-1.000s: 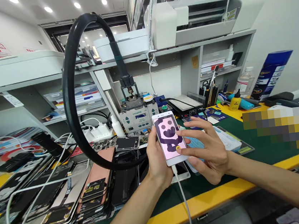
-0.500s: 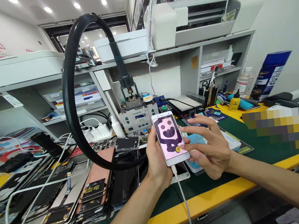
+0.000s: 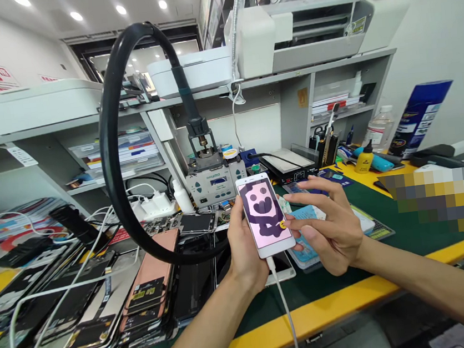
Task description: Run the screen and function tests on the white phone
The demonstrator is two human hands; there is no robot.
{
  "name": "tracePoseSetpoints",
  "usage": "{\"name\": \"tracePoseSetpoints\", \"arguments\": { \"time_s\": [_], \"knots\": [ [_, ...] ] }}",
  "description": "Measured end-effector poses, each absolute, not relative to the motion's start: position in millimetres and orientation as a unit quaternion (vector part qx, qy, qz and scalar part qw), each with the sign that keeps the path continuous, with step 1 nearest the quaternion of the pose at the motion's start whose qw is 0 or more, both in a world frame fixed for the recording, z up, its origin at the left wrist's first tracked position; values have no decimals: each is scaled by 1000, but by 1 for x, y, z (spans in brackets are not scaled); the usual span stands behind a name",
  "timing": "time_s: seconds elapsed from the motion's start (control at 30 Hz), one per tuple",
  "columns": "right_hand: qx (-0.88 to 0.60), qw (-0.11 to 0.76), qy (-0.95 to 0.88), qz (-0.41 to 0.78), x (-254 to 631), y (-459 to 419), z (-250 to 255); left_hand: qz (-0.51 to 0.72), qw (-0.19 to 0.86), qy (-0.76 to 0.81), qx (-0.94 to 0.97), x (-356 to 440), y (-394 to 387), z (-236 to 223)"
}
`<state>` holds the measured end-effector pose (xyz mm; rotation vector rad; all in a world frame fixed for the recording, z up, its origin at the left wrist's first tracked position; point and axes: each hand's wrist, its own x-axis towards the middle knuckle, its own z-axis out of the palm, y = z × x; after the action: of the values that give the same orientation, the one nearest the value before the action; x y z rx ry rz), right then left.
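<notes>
Shifted rightward beside the phone (image 3: 263, 207), right hand (image 3: 333, 232) partly hides blue box (image 3: 305, 214).

Hot-air station (image 3: 216, 184) noted at twelve o'clock; stacked phone parts (image 3: 146, 301) at eight; blue can (image 3: 420, 119) at two.

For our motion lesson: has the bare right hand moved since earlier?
Yes: the bare right hand shifted slightly rightward, uncovering more of the light-blue flat box.
</notes>
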<state>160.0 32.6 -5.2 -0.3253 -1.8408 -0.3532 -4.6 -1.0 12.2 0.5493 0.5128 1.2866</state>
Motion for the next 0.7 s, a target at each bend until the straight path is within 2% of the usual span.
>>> {"name": "tracePoseSetpoints", "arguments": {
  "time_s": [0.23,0.7],
  "knots": [
    [-136,590,-783,-141,160,30,-8,574,746,223,254,-5,-1,13],
    [-119,494,-852,-125,148,25,-17,619,716,218,238,-1,-2,13]
  ]
}}
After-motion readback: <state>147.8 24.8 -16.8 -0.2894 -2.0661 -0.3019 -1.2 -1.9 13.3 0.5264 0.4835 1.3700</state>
